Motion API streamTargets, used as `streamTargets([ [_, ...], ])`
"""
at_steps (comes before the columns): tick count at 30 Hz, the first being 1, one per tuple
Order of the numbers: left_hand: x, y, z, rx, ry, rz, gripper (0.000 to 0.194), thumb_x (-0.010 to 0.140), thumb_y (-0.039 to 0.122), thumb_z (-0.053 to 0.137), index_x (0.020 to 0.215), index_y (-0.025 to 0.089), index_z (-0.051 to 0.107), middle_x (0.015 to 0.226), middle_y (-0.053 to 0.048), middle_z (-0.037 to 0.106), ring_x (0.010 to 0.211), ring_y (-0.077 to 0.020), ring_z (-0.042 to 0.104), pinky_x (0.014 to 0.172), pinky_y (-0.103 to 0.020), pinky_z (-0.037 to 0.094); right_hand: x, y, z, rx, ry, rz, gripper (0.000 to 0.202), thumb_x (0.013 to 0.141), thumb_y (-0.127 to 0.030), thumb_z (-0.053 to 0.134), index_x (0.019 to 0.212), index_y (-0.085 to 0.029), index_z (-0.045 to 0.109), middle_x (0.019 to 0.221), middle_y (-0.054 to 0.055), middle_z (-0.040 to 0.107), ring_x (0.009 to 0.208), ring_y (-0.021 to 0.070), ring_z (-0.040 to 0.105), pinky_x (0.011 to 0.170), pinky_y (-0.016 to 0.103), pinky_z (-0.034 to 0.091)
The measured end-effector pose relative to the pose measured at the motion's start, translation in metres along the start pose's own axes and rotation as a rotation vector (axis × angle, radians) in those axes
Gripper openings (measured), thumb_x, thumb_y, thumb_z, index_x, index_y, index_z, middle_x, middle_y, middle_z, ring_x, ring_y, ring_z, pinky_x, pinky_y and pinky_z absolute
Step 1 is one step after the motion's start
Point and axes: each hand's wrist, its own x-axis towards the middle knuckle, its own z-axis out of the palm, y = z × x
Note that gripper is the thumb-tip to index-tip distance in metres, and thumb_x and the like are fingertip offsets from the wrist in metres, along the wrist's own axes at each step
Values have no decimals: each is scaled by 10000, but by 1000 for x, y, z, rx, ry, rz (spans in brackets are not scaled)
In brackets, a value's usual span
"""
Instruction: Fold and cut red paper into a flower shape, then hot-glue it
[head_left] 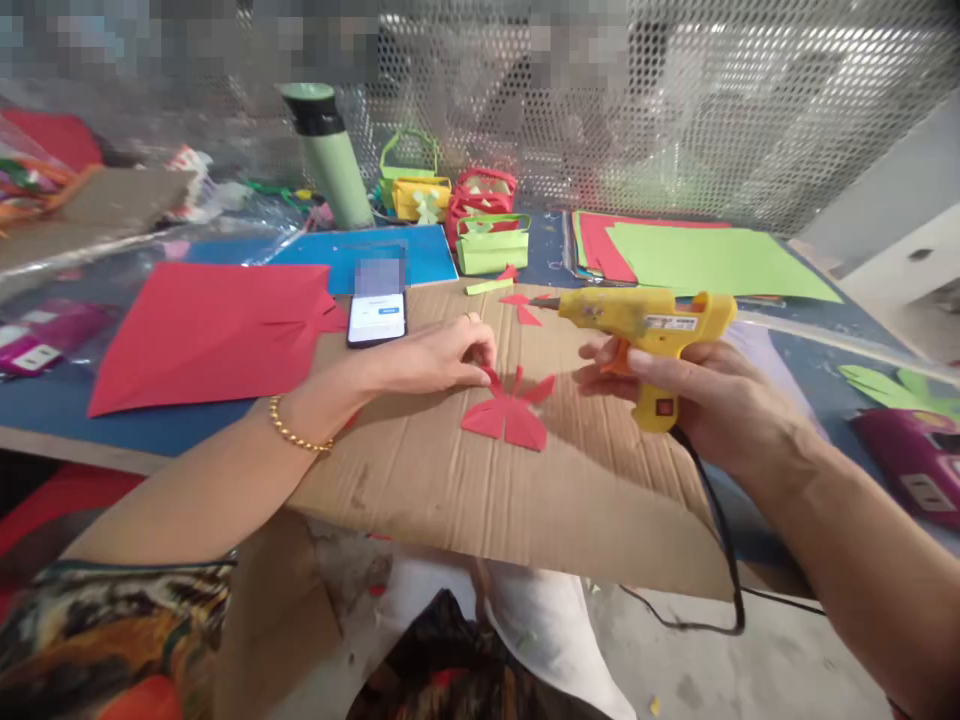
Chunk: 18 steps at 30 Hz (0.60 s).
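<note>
A red paper butterfly [510, 415] lies on the brown cardboard [420, 500]. My left hand [450, 352] rests at its upper left, fingers pinched on the butterfly's upper edge. In my right hand [682, 385] is a yellow glue gun [637, 312], its nozzle pointing left above the cardboard, apart from the butterfly. Smaller red cut pieces [523, 308] lie beyond the butterfly, near a thin light green strip [489, 287].
A phone [376, 315] and red sheets [210, 330] are on the left. Small paper bags [493, 245] and a green bottle [334, 165] stand behind. Coloured sheets [712, 255] lie back right. The gun's black cable [721, 520] hangs over the front edge.
</note>
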Motion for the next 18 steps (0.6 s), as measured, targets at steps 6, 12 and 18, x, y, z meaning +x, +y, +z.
streamTargets([
  [6, -1, 0, 1, -92, 24, -34, 36, 819, 197, 633, 821, 196, 597, 903, -12, 621, 784, -164, 566, 687, -295, 411, -7, 3, 31, 234, -163, 52, 345, 818, -561, 832, 971, -261, 761, 1187, 72, 771, 1124, 307, 736, 996, 504, 607],
  [12, -1, -1, 9, -266, 121, -40, 156, 746, 138, 640, 884, 199, 602, 820, 16, 621, 738, -143, 574, 647, -273, 429, -3, 17, 37, 236, -85, 101, 402, 774, -551, 876, 977, -216, 785, 1080, 87, 777, 970, 259, 721, 881, 400, 594],
  [18, -3, 12, 8, -563, 194, -198, 267, 729, 160, 710, 994, 166, 678, 772, 19, 627, 665, -117, 571, 584, -244, 425, 0, 21, 38, 288, -156, 62, 361, 788, -507, 880, 906, -190, 751, 897, 73, 725, 784, 205, 646, 754, 372, 549],
])
